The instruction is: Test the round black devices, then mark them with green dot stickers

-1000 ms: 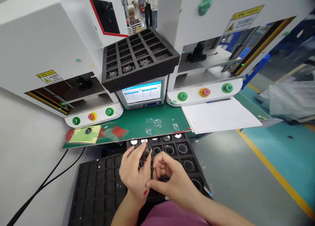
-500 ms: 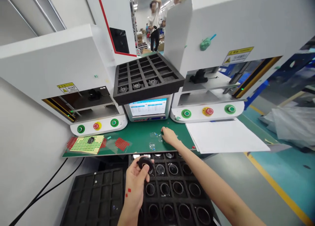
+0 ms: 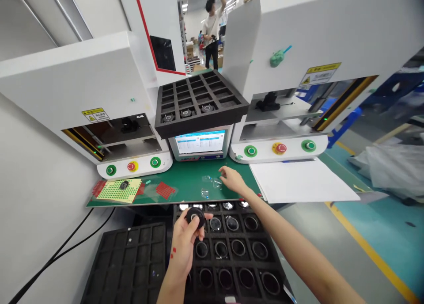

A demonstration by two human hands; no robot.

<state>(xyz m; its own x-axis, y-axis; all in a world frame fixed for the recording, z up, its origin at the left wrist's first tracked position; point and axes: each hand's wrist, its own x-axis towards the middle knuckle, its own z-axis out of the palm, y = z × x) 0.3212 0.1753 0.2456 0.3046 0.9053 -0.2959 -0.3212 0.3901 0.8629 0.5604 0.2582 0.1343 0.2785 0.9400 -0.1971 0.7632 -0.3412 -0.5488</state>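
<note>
My left hand (image 3: 183, 242) is closed around a round black watch case (image 3: 191, 215), thumb across its face, above the front foam tray (image 3: 212, 264). Small red stickers (image 3: 173, 252) cling to that wrist. Over the green bench top (image 3: 185, 176), my right hand (image 3: 233, 180) has loosely bent fingers apart, with nothing visible in them. Just left of it lie small pieces of clear film (image 3: 217, 184). Rows of round watch parts (image 3: 239, 248) fill pockets of the tray below.
Two white press machines (image 3: 132, 118) flank a monitor (image 3: 200, 142). Above the monitor, a tilted foam tray (image 3: 202, 123) holds three watch cases. Sticker sheets (image 3: 117, 191) lie at left, white paper (image 3: 304, 180) at right. Another foam tray (image 3: 129, 264) sits lower left. A person (image 3: 212, 30) stands beyond.
My right hand has drawn slightly right, off the clear film, and its fingers have loosened. My left hand has risen a little with the watch case. The person beyond has an arm raised higher.
</note>
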